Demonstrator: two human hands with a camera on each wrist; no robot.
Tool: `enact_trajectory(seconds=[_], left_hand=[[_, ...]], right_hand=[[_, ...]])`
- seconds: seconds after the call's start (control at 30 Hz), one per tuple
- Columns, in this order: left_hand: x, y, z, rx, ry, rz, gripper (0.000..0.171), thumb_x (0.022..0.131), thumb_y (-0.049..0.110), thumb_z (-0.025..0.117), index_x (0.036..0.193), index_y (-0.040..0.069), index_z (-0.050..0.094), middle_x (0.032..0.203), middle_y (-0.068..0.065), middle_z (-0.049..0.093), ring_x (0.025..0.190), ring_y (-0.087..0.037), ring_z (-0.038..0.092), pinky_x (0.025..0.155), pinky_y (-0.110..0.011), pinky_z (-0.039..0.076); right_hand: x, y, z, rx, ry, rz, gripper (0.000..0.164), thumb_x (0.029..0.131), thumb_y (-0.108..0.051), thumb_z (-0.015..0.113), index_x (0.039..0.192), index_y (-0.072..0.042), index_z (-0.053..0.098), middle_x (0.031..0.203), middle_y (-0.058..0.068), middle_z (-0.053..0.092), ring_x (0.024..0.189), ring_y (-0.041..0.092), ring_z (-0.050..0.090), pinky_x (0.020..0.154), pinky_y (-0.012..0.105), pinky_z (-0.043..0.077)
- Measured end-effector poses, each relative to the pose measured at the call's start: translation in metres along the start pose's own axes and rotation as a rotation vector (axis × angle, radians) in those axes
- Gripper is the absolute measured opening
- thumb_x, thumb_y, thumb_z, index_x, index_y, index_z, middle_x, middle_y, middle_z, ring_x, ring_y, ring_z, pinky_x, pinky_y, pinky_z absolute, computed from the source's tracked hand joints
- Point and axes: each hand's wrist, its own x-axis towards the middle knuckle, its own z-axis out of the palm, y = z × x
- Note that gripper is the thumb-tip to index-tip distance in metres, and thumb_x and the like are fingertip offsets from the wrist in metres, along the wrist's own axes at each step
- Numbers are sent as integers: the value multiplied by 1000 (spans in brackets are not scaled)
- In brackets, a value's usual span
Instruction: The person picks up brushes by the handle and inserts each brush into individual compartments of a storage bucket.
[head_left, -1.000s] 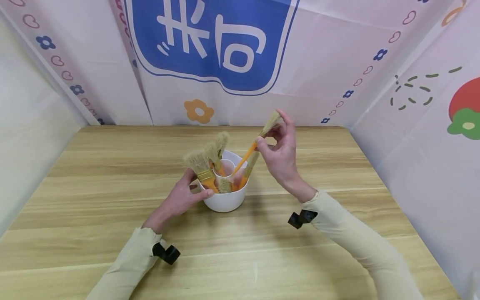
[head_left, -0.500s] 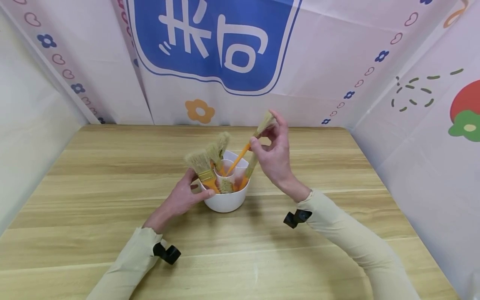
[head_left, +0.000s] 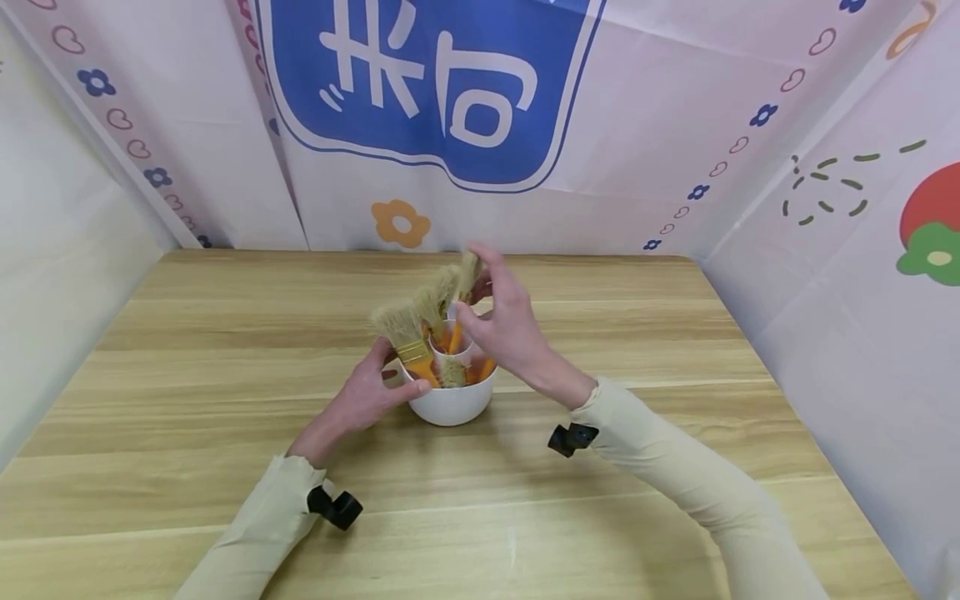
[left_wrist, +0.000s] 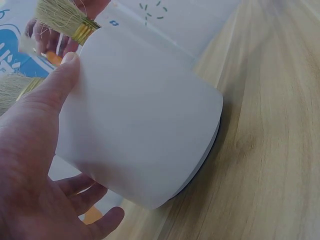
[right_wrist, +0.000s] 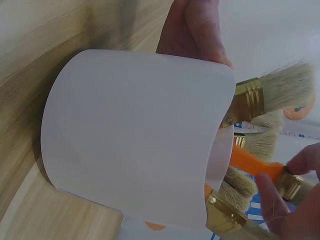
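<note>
A white pen holder [head_left: 448, 408] stands on the table with several paintbrushes in it, bristles up. My left hand [head_left: 363, 390] grips its left side, thumb at the front rim and fingers round the wall. Over the holder, my right hand [head_left: 504, 325] pinches a paintbrush [right_wrist: 257, 165] near its metal ferrule. That brush's orange handle points down into the round inner cup [head_left: 452, 348], nearly upright. A wide brush [head_left: 397, 325] leans out at the left, beside my left fingers. In the right wrist view, another brush [right_wrist: 225, 217] rests at the rim close to my right hand.
The wood-grain table [head_left: 225, 333] runs back to a white cloth wall [head_left: 622, 167] printed with a blue sign [head_left: 420, 100]. White cloth walls also stand at the left and right. A small black camera [head_left: 335, 507] sits on each wrist.
My right hand has moved left and over the holder with the paintbrush. The brush has gone from slanted to nearly upright, its handle now in the inner cup. My left hand stays put.
</note>
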Motion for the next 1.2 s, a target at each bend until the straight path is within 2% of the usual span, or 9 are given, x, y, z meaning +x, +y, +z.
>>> enact_trajectory(seconds=[0.17,0.27,0.4,0.57,0.73,0.97,1.1,1.2], left_hand=[[0,1,1,7,-2,0,81,82,37,70,142,7,24,145,-18,34,136,-36,32,108,-57,34],[0,0,1,9,-3,8,81,82,38,69,142,7,23,145,-18,34,137,-37,32,108,-57,34],[0,0,2,6,-5,21,81,83,38,69,142,7,24,146,-18,34,137,-37,31,107,-57,34],[1,1,4,7,-12,31,81,83,38,68,143,7,23,147,-18,33,137,-37,31,107,-57,34],[3,1,4,14,-12,27,83,83,39,69,145,9,22,147,-18,33,136,-37,32,107,-57,34],[3,1,3,40,-13,15,84,82,38,69,144,7,22,146,-20,34,135,-38,33,107,-57,35],[3,0,2,60,-16,5,84,83,37,69,145,7,21,146,-20,34,135,-38,34,107,-56,35],[2,0,0,75,-31,8,84,83,36,70,144,6,21,147,-21,33,136,-39,33,108,-56,35]], right_hand=[[-1,0,8,-180,-117,35,62,80,1,63,136,-6,37,94,13,55,80,20,58,63,23,53],[-3,-1,11,-270,-157,42,62,79,0,64,136,-7,38,96,12,56,78,18,57,61,21,50],[-6,-1,13,-360,-199,32,65,79,-2,66,137,-10,37,98,13,59,76,18,55,58,23,48],[-8,1,14,-419,-224,13,68,78,-2,67,138,-11,36,100,13,61,82,20,57,64,26,51],[-8,2,13,-429,-222,-20,68,78,-3,69,138,-9,37,101,13,61,85,21,58,67,27,53],[-7,4,11,-412,-228,-11,67,80,-6,68,139,-10,37,98,12,59,83,20,56,67,27,51],[-6,6,7,-339,-207,-35,60,82,-7,66,137,-7,40,98,14,58,89,23,57,72,30,52],[-4,9,1,-251,-151,-75,51,84,-5,64,132,-1,46,96,17,58,88,27,58,76,34,53]])
